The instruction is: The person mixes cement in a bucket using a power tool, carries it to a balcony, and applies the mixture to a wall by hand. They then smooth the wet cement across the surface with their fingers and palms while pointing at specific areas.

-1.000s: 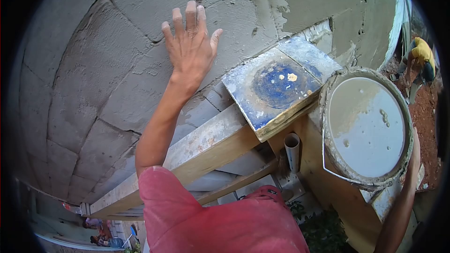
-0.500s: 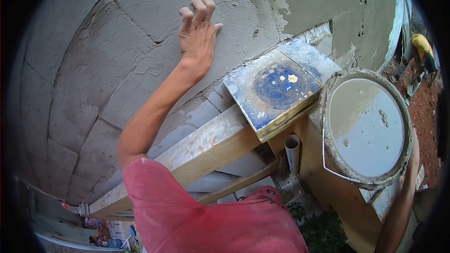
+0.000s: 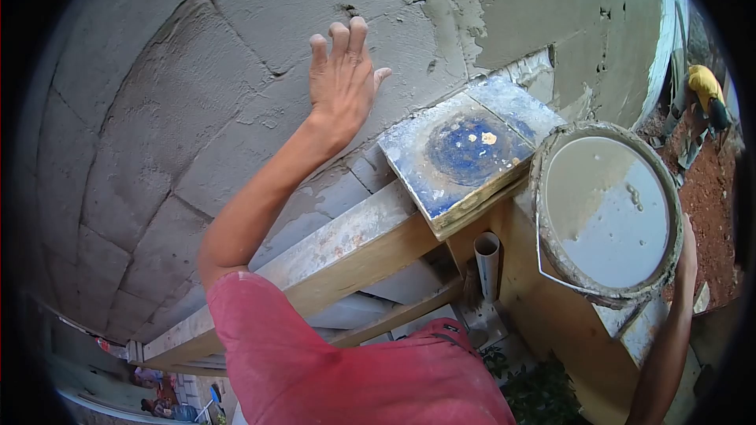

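My left hand [image 3: 341, 83] is up against the grey plastered wall [image 3: 228, 55], fingers apart and slightly bent, the thumb sticking out to the right. Nothing is in it. Fingertips look coated with grey dust. At the right, my right hand [image 3: 687, 253] holds the outer side of a bucket [image 3: 543, 208] crusted with mortar; most of its fingers are hidden behind the bucket. Greyish, watery slurry [image 3: 610, 212] fills the bucket close to its rim, and a thin wire handle [image 3: 563, 282] hangs down on its left side.
A blue-stained tiled ledge [image 3: 409, 177] lies left of the bucket. Below run a wooden-looking beam [image 3: 354, 240] and an upright pipe [image 3: 487, 264]. Green leaves [image 3: 543, 393] are underneath. A person in yellow [image 3: 703, 85] bends over red soil at far right; another person [image 3: 161, 409] is at lower left.
My left hand's fingers have straightened somewhat and its thumb stands farther out. The view has shifted slightly. My right hand stays at the bucket's side.
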### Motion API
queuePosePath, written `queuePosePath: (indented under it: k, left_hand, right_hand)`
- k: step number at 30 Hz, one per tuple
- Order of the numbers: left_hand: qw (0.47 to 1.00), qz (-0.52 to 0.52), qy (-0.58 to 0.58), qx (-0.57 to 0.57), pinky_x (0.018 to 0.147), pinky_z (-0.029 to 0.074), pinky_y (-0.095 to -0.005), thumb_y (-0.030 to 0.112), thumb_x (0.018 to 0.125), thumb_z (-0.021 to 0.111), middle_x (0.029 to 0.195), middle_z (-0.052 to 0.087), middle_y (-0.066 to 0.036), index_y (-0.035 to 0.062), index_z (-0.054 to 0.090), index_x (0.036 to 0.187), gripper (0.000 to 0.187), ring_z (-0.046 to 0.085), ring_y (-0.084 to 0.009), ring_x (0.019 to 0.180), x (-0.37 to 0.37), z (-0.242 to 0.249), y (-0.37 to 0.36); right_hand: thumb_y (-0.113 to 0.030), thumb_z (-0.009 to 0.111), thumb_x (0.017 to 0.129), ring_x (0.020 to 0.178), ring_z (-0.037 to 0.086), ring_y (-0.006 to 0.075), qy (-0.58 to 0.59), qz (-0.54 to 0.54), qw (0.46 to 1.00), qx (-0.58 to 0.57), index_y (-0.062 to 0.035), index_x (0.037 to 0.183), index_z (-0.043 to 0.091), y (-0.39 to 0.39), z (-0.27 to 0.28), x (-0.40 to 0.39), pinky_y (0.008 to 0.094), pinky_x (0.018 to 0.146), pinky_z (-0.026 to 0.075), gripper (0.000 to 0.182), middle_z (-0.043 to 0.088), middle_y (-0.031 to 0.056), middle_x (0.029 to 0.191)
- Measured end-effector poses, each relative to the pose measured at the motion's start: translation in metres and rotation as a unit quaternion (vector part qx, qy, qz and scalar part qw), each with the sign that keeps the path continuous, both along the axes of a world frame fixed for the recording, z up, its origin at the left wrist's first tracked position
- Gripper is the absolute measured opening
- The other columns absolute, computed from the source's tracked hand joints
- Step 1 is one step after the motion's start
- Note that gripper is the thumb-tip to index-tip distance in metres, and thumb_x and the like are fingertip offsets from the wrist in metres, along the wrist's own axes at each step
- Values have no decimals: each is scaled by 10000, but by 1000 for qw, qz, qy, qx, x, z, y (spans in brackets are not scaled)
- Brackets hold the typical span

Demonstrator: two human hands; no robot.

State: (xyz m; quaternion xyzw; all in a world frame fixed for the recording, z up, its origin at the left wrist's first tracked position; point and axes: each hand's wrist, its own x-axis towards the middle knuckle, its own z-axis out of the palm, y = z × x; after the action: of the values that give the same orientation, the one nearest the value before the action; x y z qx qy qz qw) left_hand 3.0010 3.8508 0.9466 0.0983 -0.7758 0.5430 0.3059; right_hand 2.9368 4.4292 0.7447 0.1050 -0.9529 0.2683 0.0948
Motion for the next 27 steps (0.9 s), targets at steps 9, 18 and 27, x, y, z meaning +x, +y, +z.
queuePosePath:
  k: [9, 18, 27]
  left_hand:
    - [990, -133, 37, 6, 943, 215, -441, 606, 886, 501, 1342, 334, 2, 298, 480, 1364, 570, 258, -211, 1226, 1, 11, -36]
    - [989, -147, -3, -31, 1058, 120, -486, 673, 866, 429, 1474, 239, 60, 461, 434, 1367, 544, 149, -195, 1356, 4, 37, -65]
    - [966, -235, -102, 45, 1158, -89, -492, 691, 829, 431, 1572, 107, 98, 492, 552, 1251, 481, -23, -194, 1458, 9, 85, -65]
  right_hand:
    - [-194, 483, 886, 953, 518, 412, 60, 16, 995, -72, 17, 1042, 576, 5, -18, -6, 450, 839, 410, 278, 567, 235, 970]
    - [-175, 492, 872, 945, 516, 422, 58, 34, 998, -13, 24, 1040, 576, -13, 8, 10, 465, 811, 412, 274, 569, 238, 958]
    - [-184, 406, 963, 896, 477, 274, 10, 4, 1000, -22, 47, 1003, 533, 11, -17, -8, 385, 862, 374, 266, 560, 156, 978]
